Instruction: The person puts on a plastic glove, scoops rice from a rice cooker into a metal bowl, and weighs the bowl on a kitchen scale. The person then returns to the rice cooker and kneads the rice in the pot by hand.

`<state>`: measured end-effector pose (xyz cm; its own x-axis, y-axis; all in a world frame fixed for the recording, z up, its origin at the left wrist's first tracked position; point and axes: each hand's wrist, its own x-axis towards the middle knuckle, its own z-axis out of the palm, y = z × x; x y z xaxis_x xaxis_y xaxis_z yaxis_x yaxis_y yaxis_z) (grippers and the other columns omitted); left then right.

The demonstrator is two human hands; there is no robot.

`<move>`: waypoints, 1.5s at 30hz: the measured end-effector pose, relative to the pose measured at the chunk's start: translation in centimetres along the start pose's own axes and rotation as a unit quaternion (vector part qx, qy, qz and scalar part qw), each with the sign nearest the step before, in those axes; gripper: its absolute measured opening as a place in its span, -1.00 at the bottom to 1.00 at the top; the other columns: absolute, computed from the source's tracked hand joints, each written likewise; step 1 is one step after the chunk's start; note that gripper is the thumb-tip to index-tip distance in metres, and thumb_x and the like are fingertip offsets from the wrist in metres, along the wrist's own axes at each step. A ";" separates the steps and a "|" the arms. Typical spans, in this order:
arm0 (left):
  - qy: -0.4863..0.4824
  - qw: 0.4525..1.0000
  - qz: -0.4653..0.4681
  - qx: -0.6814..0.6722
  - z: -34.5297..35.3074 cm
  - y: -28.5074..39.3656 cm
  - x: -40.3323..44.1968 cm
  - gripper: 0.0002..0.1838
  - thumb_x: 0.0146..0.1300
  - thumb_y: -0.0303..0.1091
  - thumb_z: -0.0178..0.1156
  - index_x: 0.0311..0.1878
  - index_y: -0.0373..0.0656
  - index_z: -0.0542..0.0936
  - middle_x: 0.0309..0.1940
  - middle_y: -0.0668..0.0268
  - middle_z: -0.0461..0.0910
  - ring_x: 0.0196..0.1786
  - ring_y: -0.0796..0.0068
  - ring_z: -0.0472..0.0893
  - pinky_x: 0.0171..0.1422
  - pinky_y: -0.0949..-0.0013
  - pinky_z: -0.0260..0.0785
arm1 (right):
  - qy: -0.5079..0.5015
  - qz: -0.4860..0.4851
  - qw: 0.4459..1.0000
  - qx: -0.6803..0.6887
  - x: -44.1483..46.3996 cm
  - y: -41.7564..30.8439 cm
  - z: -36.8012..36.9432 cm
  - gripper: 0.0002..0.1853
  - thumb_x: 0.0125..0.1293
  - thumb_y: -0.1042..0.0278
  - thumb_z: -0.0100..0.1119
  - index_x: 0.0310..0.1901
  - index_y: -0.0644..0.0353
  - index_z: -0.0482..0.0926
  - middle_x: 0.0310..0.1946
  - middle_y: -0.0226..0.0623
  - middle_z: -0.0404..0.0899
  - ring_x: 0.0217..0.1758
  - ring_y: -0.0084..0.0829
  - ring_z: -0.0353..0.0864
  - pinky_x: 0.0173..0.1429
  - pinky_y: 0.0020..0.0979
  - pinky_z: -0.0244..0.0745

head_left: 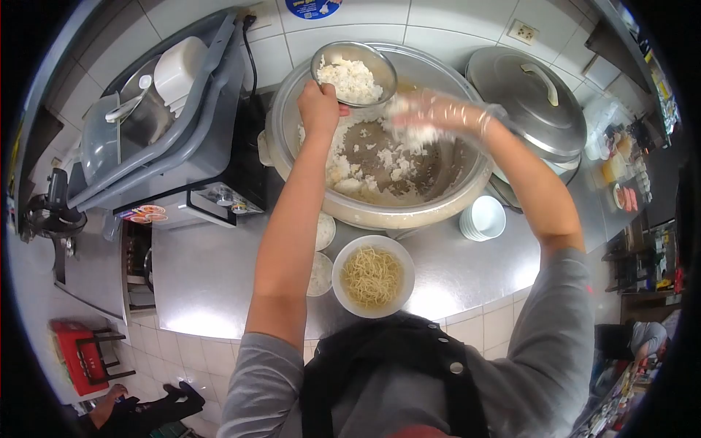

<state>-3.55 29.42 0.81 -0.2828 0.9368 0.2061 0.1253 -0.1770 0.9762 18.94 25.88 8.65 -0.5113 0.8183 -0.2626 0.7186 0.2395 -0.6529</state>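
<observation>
Our left fingers [328, 90] grasp the near rim of a metal bowl [389, 73], which leans slightly towards us above the far left of the big pot. Our right fingers [415, 117], in a clear glove [471, 118], blur among the white rice [394, 164] over the middle of the pot [431, 217]; we cannot tell whether they close on a clump or are loose.

To work the rice well, we judge it best to keep the metal bowl low and within the pot's rim, so stray grains drop back inside, and to lift with a light, cupped grip that does not mash them. The left grip wants to be firm, since smooth metal can slip.

The rice in the bowl is heaped, soft and lumpy; in the pot it lies in broken clumps and thin smears over a dull, perforated-looking base. The pot is wide and round, with a thick pale rim. To its right sits a domed metal lid [504, 91] with a curved handle. In front of the pot, on the shiny steel worktop [208, 281], stand a smooth white bowl [339, 288] of thin, tangled yellow noodles [372, 274] and a nested stack of pale cups [485, 219].
</observation>
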 end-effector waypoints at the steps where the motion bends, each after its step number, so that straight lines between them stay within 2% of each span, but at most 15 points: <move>1: -0.027 0.999 -0.013 -0.021 0.1 -0.2 0.1 -0.76 0.35 -0.45 -0.06 -0.23 -0.54 0.43 -0.46 -0.07 0.61 -0.57 0.17 0.69 -0.55 0.29 0.59 | 0.006 0.000 1.000 0.001 0.0 -0.6 -0.1 -0.21 0.08 -0.32 0.32 0.18 0.15 0.53 0.16 -0.09 0.53 0.19 -0.23 0.54 0.27 -0.25 0.44; 3: -0.058 0.997 -0.021 -0.041 0.6 -0.3 0.1 -0.76 0.35 -0.45 -0.06 -0.23 -0.54 0.42 -0.45 -0.07 0.61 -0.55 0.16 0.69 -0.54 0.28 0.60 | 0.192 0.064 0.969 0.145 0.2 -1.5 -0.4 -0.25 0.20 -0.35 0.19 0.21 0.14 0.52 0.18 -0.10 0.53 0.20 -0.18 0.52 0.32 -0.26 0.37; 7: -0.170 0.978 -0.064 -0.102 0.6 0.0 -0.5 -0.77 0.36 -0.43 -0.07 -0.20 -0.49 0.41 -0.39 -0.06 0.61 -0.47 0.15 0.70 -0.43 0.26 0.65 | 0.212 -0.088 0.970 0.082 5.1 -0.1 -1.4 -0.20 0.31 -0.39 -0.01 0.09 0.37 0.55 0.20 0.21 0.43 0.29 -0.13 0.44 0.30 -0.19 0.37; 11: -0.210 0.970 -0.086 -0.086 0.7 -0.4 -0.2 -0.77 0.39 -0.39 -0.07 -0.18 -0.44 0.41 -0.38 -0.04 0.61 -0.44 0.16 0.70 -0.37 0.27 0.66 | 0.297 -0.086 0.947 -0.084 8.9 1.2 -1.2 -0.20 0.44 -0.29 -0.28 -0.37 0.49 0.57 -0.34 0.17 0.59 -0.16 -0.07 0.61 0.00 -0.17 0.39; 14: -0.202 0.972 -0.089 -0.081 0.7 -0.4 -0.1 -0.78 0.39 -0.40 -0.07 -0.21 -0.44 0.40 -0.38 -0.06 0.61 -0.44 0.16 0.71 -0.37 0.27 0.66 | 0.298 -0.010 0.946 -0.125 9.3 1.3 -0.5 -0.30 0.43 -0.21 -0.18 -0.30 0.45 0.60 -0.26 0.04 0.63 -0.15 -0.03 0.59 0.02 -0.16 0.43; 17: -0.196 0.974 -0.085 -0.075 0.6 -0.1 -0.2 -0.78 0.39 -0.40 -0.06 -0.23 -0.44 0.40 -0.38 -0.07 0.61 -0.44 0.16 0.71 -0.38 0.27 0.66 | 0.357 -0.231 0.878 -0.219 11.7 4.8 -0.2 -0.51 0.42 0.03 -0.07 -0.07 0.40 0.56 -0.12 -0.04 0.64 -0.12 -0.05 0.60 0.04 -0.17 0.47; 22: -0.190 0.974 -0.081 -0.094 0.9 -0.7 0.1 -0.77 0.34 -0.45 -0.07 -0.21 -0.53 0.35 -0.40 -0.15 0.56 -0.50 0.08 0.70 -0.51 0.24 0.64 | 0.384 -0.038 0.907 -0.165 13.2 3.2 -0.2 -0.46 0.33 0.36 0.06 0.32 0.30 0.29 0.07 0.00 0.56 0.03 -0.11 0.60 0.12 -0.27 0.48; 26: -0.202 0.972 -0.082 -0.088 0.7 -0.4 0.0 -0.76 0.36 -0.43 -0.07 -0.19 -0.51 0.38 -0.38 -0.11 0.59 -0.47 0.12 0.70 -0.43 0.25 0.66 | 0.266 0.016 0.963 -0.039 11.0 0.5 -2.0 -0.32 0.24 0.36 0.24 0.39 0.22 0.25 0.17 0.00 0.50 0.19 -0.14 0.53 0.25 -0.30 0.40; 28: -0.203 0.972 -0.087 -0.083 0.6 -0.2 -0.1 -0.76 0.38 -0.41 -0.08 -0.19 -0.49 0.41 -0.38 -0.08 0.61 -0.44 0.16 0.70 -0.36 0.27 0.67 | 0.085 -0.064 0.992 0.068 9.8 0.0 -2.9 -0.29 0.32 0.29 0.19 0.44 0.20 0.13 0.28 -0.06 0.40 0.23 -0.23 0.48 0.24 -0.26 0.43; 32: -0.182 0.974 -0.089 -0.102 0.4 0.1 -0.2 -0.75 0.38 -0.41 -0.09 -0.18 -0.49 0.41 -0.38 -0.07 0.62 -0.45 0.17 0.70 -0.36 0.26 0.67 | -0.053 -0.031 0.996 -0.066 7.7 -1.3 -5.1 -0.17 0.17 0.28 0.36 0.44 0.12 0.16 0.35 -0.13 0.32 0.35 -0.27 0.38 0.33 -0.22 0.36; 36: -0.165 0.979 -0.066 -0.102 0.3 0.1 -0.1 -0.76 0.38 -0.40 -0.07 -0.22 -0.47 0.41 -0.40 -0.08 0.60 -0.46 0.16 0.69 -0.37 0.25 0.67 | 0.004 -0.066 0.909 -0.411 8.3 -1.3 -2.8 -0.41 0.16 0.29 0.34 0.24 0.23 0.43 0.18 -0.04 0.51 0.26 -0.10 0.49 0.31 -0.18 0.35; 37: -0.164 0.979 -0.067 -0.103 0.4 0.1 -0.2 -0.76 0.38 -0.40 -0.07 -0.22 -0.47 0.41 -0.40 -0.08 0.60 -0.46 0.16 0.69 -0.37 0.25 0.67 | 0.003 -0.066 0.909 -0.412 8.2 -1.1 -2.8 -0.41 0.16 0.29 0.34 0.24 0.23 0.43 0.18 -0.04 0.51 0.26 -0.10 0.49 0.31 -0.18 0.35; 39: -0.173 0.978 -0.075 -0.091 0.6 0.1 -0.4 -0.77 0.38 -0.40 -0.05 -0.27 -0.44 0.39 -0.42 -0.09 0.59 -0.47 0.14 0.69 -0.39 0.24 0.67 | 0.111 0.066 0.991 -0.044 7.8 -1.1 -2.5 -0.59 0.23 0.34 0.25 0.13 0.19 0.52 0.03 -0.07 0.61 0.18 -0.16 0.56 0.29 -0.18 0.38; 42: -0.176 0.977 -0.073 -0.093 0.6 0.0 -0.3 -0.79 0.38 -0.42 -0.04 -0.31 -0.42 0.37 -0.43 -0.09 0.58 -0.48 0.13 0.69 -0.43 0.24 0.66 | 0.164 0.031 0.942 -0.290 8.6 -2.1 -4.2 -0.66 0.32 0.29 0.14 0.12 0.09 0.54 -0.03 -0.20 0.65 0.14 -0.31 0.57 0.22 -0.18 0.44; 45: -0.174 0.981 -0.063 -0.064 0.7 -0.1 -0.1 -0.80 0.37 -0.43 -0.03 -0.30 -0.42 0.37 -0.44 -0.08 0.58 -0.49 0.11 0.69 -0.45 0.24 0.66 | 0.114 -0.066 0.986 -0.099 8.0 -1.7 -5.4 -0.67 0.36 0.22 0.09 0.13 0.03 0.55 -0.04 -0.26 0.64 0.11 -0.34 0.58 0.18 -0.19 0.45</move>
<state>-2.89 29.55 0.61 0.0557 0.9960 0.0702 -0.0162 -0.0694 0.9975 16.17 34.89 11.52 -0.5042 0.8636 -0.0034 0.7416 0.4310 -0.5140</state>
